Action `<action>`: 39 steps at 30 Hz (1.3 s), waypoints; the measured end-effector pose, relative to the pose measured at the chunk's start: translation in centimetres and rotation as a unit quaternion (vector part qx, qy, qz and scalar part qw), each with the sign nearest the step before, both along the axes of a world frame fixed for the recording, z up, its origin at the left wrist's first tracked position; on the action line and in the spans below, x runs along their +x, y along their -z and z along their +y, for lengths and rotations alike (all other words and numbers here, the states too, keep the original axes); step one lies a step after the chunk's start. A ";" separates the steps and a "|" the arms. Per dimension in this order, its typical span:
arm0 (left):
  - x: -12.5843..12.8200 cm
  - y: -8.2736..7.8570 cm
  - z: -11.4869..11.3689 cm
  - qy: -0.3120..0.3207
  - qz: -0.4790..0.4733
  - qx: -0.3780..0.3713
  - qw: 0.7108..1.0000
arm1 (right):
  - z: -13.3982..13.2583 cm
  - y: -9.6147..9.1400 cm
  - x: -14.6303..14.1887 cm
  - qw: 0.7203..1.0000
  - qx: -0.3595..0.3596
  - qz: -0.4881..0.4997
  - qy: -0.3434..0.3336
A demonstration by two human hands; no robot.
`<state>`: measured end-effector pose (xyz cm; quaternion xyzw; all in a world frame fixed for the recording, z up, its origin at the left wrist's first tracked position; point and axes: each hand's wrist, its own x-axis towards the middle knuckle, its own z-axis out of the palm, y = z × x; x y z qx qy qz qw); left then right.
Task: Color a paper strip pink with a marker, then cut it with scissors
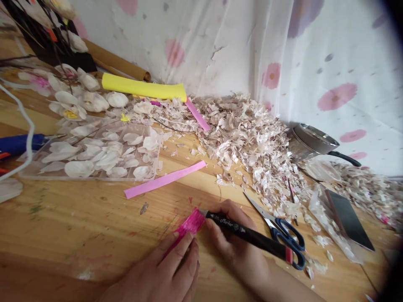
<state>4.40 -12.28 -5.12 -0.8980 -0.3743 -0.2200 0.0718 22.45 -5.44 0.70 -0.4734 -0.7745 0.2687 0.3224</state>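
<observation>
At lower centre of the frame, the left hand (163,268) and the right hand (236,239) meet over a fringed pink paper strip (190,223), which sits on the bare wooden table (78,214) at the tip end of a black marker (248,235). Left fingers (179,251) are closed over the strip, pinching it; right fingers (217,224) are curled around the marker barrel, grasping it, neither hand released. Step in hand, as judged: the fringed strip is being worked against the marker's end, and the pose calls for a steady pinch so the strip stays seated there. Just right of the right hand lie blue-handled scissors (285,239), blades pointing upper left, not held. Nearer mid-frame rests a plain pink strip (163,179). Upper left holds a clear tray (27,170) of white petals, and a yellow foam roll (143,89) lies beyond it. A heap of petal scraps (245,142) runs across upper centre to a saucepan (310,140). Hard to make out: the marker tip is hidden by the pink fringe, so I cannot tell whether the strip is wound around it or only pressed against it. The left thumb is hidden, and the bottom edge cuts off both forearms.
</observation>
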 end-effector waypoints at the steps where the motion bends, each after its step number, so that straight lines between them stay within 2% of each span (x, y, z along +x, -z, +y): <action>1: 0.0 0.0 0.0 0.004 0.006 0.003 1.000 | 0.0 0.0 0.0 1.000 0.001 -0.002 -0.005; 3: -0.2 0.1 -0.2 -0.002 0.006 0.001 1.000 | 0.0 0.0 0.1 1.000 0.001 -0.006 -0.004; 7: -0.5 0.3 -0.5 0.006 0.015 -0.008 1.000 | 0.0 -0.3 0.4 0.998 0.021 0.013 0.054; 9: -0.5 0.2 -0.4 0.016 0.013 -0.002 1.000 | -0.2 -0.3 0.4 0.999 0.034 0.031 0.019; 12: -0.3 0.0 -0.2 0.007 0.000 -0.003 1.000 | -0.3 0.0 0.3 0.995 0.036 0.039 -0.084; 14: -0.3 0.1 -0.2 0.003 -0.005 -0.007 1.000 | -0.2 0.1 0.2 0.995 0.033 0.027 -0.086; 17: -0.4 0.5 -0.5 0.010 0.004 -0.013 1.000 | 0.1 -0.1 0.1 0.999 0.017 0.004 -0.043; 23: -0.1 1.6 -1.2 0.002 0.008 -0.032 0.999 | -0.3 -0.3 0.2 0.999 0.009 0.015 -0.037; 25: 0.1 1.7 -1.1 0.003 0.006 -0.042 0.999 | -0.6 0.0 0.2 0.997 0.007 0.041 -0.068; 28: 0.2 1.7 -1.0 -0.005 0.011 -0.043 0.999 | -0.8 0.6 0.1 0.987 0.004 0.053 -0.152; 30: 0.2 1.7 -1.1 -0.006 0.019 -0.040 0.999 | -0.8 0.9 0.1 0.989 0.001 0.043 -0.140; 32: 0.2 1.8 -1.2 -0.004 0.021 -0.042 0.999 | -0.8 1.1 0.1 0.995 -0.007 0.041 -0.092; 36: 0.2 1.8 -1.3 -0.012 -0.002 -0.045 0.999 | -0.8 0.6 -0.2 0.991 -0.007 0.051 -0.126; 39: 0.4 1.7 -1.3 -0.022 -0.010 -0.041 0.999 | -0.8 0.0 -0.5 0.996 -0.027 0.025 -0.082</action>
